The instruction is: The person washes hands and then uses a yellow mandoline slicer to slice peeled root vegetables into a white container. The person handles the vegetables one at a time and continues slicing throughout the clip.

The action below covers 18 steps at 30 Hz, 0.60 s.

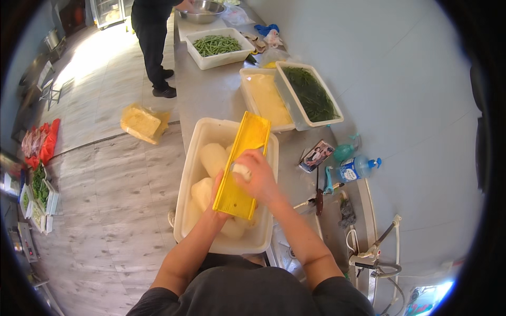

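Note:
My left hand (218,197) grips the lower part of a yellow mandoline slicer (236,185) from its left side and underneath. The slicer lies tilted over a white plastic tub (182,213), its far end past the tub's back rim. My right hand (259,175) is closed around a pale, peeled piece of vegetable (242,171) and holds it against the slicer's face, near the blade. Inside the tub lie several large peeled vegetables (212,158), pale cream in colour; the slicer and my hands partly hide them.
Beyond the tub, a steel counter (209,94) bears containers of green beans (217,46), yellow contents (269,96) and dark greens (308,94). At right lie a phone (316,156), a peeler (328,179), a knife (319,201) and a pump bottle (355,169). Another person (152,43) stands at the far end.

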{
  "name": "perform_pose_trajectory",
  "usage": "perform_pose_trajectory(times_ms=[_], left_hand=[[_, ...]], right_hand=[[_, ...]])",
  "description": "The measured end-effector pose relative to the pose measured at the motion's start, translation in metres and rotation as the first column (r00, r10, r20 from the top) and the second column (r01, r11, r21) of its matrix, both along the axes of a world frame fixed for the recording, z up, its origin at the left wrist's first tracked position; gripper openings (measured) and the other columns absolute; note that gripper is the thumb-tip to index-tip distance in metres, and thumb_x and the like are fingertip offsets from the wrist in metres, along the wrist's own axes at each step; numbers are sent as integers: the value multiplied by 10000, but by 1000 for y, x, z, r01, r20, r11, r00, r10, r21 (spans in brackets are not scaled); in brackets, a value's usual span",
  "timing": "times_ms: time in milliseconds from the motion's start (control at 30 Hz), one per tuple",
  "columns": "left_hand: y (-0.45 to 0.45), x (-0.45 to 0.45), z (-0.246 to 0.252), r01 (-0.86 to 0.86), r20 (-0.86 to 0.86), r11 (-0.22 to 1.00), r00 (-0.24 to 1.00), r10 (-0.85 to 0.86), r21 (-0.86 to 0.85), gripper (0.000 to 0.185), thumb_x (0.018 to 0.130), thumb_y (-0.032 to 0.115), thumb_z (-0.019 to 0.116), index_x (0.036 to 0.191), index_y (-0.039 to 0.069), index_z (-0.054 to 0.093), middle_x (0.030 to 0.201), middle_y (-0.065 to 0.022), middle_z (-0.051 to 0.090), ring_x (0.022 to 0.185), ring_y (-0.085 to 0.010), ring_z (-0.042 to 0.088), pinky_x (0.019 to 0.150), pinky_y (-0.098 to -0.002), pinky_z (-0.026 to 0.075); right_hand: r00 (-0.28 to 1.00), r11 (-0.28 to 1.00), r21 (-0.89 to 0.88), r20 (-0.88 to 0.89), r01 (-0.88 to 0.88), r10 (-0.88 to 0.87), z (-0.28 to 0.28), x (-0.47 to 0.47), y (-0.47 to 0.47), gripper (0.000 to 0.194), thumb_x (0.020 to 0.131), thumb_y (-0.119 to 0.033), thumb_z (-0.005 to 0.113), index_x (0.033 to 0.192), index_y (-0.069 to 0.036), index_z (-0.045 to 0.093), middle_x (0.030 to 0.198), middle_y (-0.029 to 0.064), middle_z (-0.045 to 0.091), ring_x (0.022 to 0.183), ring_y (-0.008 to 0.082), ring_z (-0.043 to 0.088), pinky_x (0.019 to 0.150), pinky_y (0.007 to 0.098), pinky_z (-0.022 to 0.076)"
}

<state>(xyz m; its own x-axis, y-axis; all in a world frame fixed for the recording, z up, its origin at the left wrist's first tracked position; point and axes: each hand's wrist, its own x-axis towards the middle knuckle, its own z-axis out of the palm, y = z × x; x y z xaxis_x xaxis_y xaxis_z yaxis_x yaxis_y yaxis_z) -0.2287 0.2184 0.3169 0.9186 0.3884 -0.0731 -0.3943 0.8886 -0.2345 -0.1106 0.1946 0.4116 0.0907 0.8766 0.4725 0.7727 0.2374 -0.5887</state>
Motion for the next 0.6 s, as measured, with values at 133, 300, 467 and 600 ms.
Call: perform_pose_trajectory(times_ms=[133,300,467,600], left_hand=[[3,-4,-5,107,81,992,990,-112,64,806,869,666,385,1405,64,389,1277,-288,504,1025,-463,574,792,-636,479],[11,0,0,149,254,986,953,-163,71,688,909,569,421,1376,65,438,1298,-214,536,1117,-473,542,898,-648,435],[15,-2,-15,50,286,999,957,-44,-16,639,924,543,414,1342,64,478,1270,-192,562,1088,-396,579,917,-583,453],[5,-9,-24,69,164,997,984,-71,17,654,899,573,445,1301,62,511,1201,-183,596,1017,-376,606,861,-550,482]], right_hand=[[1000,997,73,27,13,-15,-25,34,42,278,689,-75,690,952,-50,604,1005,138,566,999,342,548,848,412,479],[992,993,17,34,119,-120,-32,82,71,262,693,-119,686,939,-58,620,995,139,589,977,337,576,857,393,480],[992,986,118,62,-114,108,-33,32,32,283,707,-149,697,958,-64,596,977,148,581,948,358,570,848,447,462],[978,978,20,23,206,-206,-31,84,79,282,698,-130,682,952,-53,585,941,160,581,919,364,575,801,427,479]])
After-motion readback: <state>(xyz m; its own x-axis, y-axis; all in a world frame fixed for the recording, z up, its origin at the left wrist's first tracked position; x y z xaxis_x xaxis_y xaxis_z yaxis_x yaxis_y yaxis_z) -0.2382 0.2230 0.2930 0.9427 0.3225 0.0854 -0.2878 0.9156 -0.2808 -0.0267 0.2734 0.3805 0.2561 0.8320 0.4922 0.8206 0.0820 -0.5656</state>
